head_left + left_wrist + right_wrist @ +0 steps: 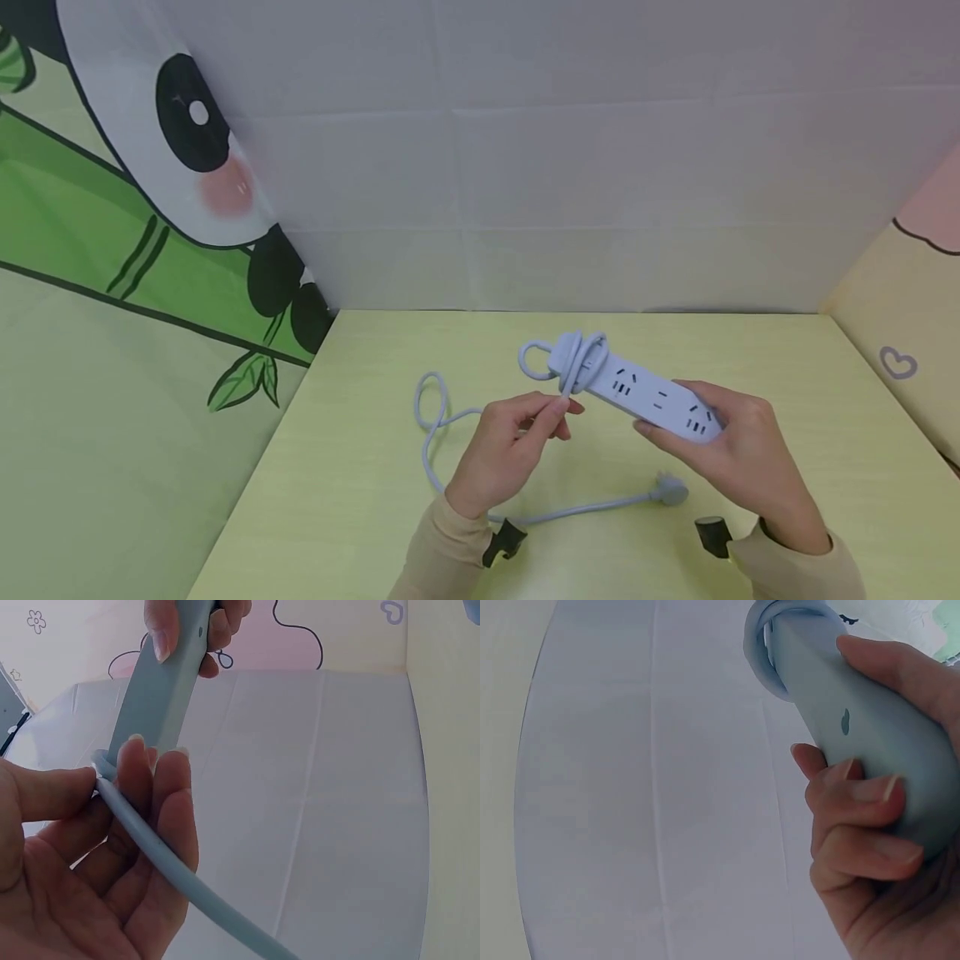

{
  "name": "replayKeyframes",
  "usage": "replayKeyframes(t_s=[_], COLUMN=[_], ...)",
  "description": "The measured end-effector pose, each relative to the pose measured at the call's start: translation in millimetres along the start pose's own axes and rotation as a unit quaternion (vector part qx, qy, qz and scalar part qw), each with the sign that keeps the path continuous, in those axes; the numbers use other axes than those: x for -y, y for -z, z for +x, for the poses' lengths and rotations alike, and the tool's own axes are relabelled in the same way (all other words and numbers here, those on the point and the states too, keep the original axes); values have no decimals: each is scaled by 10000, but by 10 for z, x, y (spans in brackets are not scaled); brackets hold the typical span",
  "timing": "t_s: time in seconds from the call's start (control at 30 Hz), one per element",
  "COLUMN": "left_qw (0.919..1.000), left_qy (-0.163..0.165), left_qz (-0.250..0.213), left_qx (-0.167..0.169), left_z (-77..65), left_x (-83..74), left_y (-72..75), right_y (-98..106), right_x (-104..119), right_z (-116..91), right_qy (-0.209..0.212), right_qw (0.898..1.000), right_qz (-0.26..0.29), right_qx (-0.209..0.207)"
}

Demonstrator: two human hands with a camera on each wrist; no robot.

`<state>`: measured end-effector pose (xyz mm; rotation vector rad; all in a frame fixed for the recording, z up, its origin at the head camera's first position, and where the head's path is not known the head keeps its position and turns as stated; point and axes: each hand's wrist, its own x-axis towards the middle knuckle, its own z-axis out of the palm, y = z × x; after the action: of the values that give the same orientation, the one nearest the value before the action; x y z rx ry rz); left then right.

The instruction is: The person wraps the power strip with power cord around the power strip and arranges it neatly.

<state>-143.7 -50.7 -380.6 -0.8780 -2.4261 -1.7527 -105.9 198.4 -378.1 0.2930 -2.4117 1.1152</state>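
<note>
A white power strip (651, 395) is held at a slant above the table, its socket face showing in the head view. My right hand (738, 442) grips its lower right end, thumb on one side and fingers on the other. Several turns of its cord (582, 364) wrap the far left end, with a loop sticking out beyond it. My left hand (510, 450) pinches the cord between thumb and fingers just below these turns. In the left wrist view the loose cord (199, 892) runs down across the fingers. The plug (669, 490) lies on the table at the cord's end.
The pale yellow table (360, 517) carries the slack cord (429, 408), curled in a loop left of my left hand. A grey-white sheet (525, 208) stands behind the table. Printed cloth walls (135, 375) rise at both sides.
</note>
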Motion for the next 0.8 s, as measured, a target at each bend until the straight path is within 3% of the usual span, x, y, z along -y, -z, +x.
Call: replayKeyframes(t_s=[0.2, 0.4, 0.53, 0.8], left_qw=[9988, 9911, 9889, 9880], left_qy=[-313, -976, -1025, -745], left_qz=[-345, -786, -858, -965], left_qx=[162, 460, 644, 946], left_z=[5, -6, -6, 24], left_x=[-20, -246, -240, 24], left_y=[9, 92, 106, 62], right_y=[9, 3, 10, 30], right_x=[25, 37, 41, 45], right_z=[0, -7, -11, -11], right_qy=[-202, -407, -468, -641], right_qw=[9994, 9979, 9980, 9968], right_qz=[250, 435, 385, 450], right_qx=[112, 272, 189, 141])
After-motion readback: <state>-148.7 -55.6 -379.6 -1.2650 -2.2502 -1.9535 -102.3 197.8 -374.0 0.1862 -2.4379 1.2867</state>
